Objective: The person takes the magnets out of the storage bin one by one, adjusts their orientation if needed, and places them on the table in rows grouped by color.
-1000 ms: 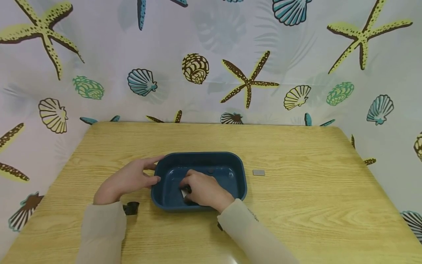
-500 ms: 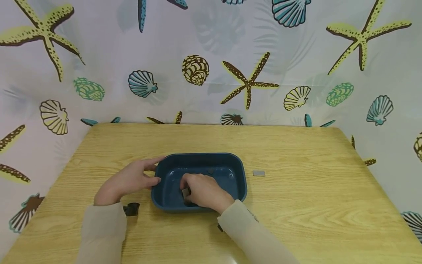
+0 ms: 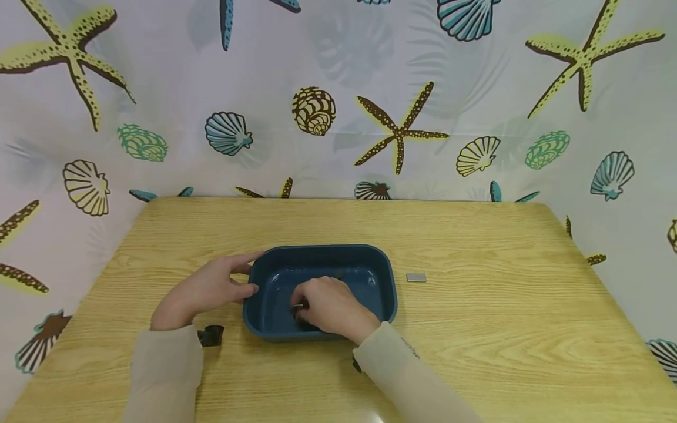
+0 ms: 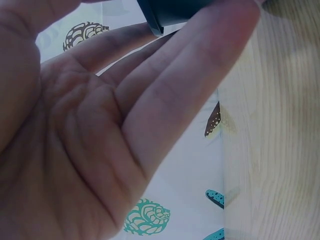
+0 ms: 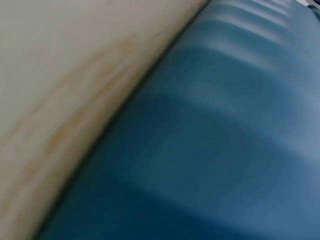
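Left hand (image 3: pixel 208 288), fingers spread, is touching the tub (image 3: pixel 317 257) at its left end while right hand (image 3: pixel 332 302) is pinching a small, mostly hidden object (image 3: pixel 300 306) inside.

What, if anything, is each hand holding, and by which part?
Left hand: the blue container, by its left end. Right hand: a small object, too hidden to tell which part.

A light wooden table (image 3: pixel 508 341) with fine grain and rounded far corners carries a dark blue tub (image 3: pixel 322 336), standing upright. Just beside the tub's right side, a small grey rectangular piece (image 3: pixel 416 277) lies flat.
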{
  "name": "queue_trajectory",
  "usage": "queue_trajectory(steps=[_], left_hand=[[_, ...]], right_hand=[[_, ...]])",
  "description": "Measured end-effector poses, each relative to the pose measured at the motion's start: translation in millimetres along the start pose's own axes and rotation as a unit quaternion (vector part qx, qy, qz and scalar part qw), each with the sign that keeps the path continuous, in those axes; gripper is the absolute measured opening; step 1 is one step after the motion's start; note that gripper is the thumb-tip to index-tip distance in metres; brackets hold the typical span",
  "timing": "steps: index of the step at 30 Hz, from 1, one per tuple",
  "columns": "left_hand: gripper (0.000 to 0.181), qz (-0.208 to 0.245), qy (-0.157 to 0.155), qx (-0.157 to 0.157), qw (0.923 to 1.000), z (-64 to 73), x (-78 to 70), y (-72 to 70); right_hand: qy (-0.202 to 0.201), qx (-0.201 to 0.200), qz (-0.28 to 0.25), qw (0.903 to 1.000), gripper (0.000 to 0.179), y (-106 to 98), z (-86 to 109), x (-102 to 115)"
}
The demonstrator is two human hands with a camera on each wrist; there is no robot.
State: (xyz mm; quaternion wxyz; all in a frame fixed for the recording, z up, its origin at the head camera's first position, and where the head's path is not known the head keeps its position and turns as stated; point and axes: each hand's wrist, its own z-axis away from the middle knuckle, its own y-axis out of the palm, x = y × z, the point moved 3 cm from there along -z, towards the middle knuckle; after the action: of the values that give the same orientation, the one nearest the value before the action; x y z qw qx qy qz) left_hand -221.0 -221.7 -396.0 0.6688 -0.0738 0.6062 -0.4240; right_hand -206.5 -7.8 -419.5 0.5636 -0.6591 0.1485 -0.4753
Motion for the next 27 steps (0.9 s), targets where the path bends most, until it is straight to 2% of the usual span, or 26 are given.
queue_trajectory(steps=[4, 13, 23, 27], left_hand=[[0.075, 0.003, -0.003, 0.001, 1.0, 0.5, -1.6, -0.1], [0.074, 0.007, -0.01, 0.003, 0.9999, -1.4, -0.7, 0.0], [0.074, 0.016, -0.016, 0.004, 0.9997, -1.2, -2.5, 0.7], [0.074, 0.014, -0.013, 0.003, 0.9998, -1.5, -3.3, 0.4]], right_hand=[[-0.012, -0.025, -0.002, 0.9996, 0.009, -8, 4.6, 1], [-0.061, -0.091, -0.011, 0.9939, 0.016, -41, 23.7, 8], [-0.04, -0.13, -0.082, 0.9873, 0.017, -69, 46.7, 1], [-0.03, -0.15, -0.091, 0.9841, 0.016, -76, 54.5, -7]])
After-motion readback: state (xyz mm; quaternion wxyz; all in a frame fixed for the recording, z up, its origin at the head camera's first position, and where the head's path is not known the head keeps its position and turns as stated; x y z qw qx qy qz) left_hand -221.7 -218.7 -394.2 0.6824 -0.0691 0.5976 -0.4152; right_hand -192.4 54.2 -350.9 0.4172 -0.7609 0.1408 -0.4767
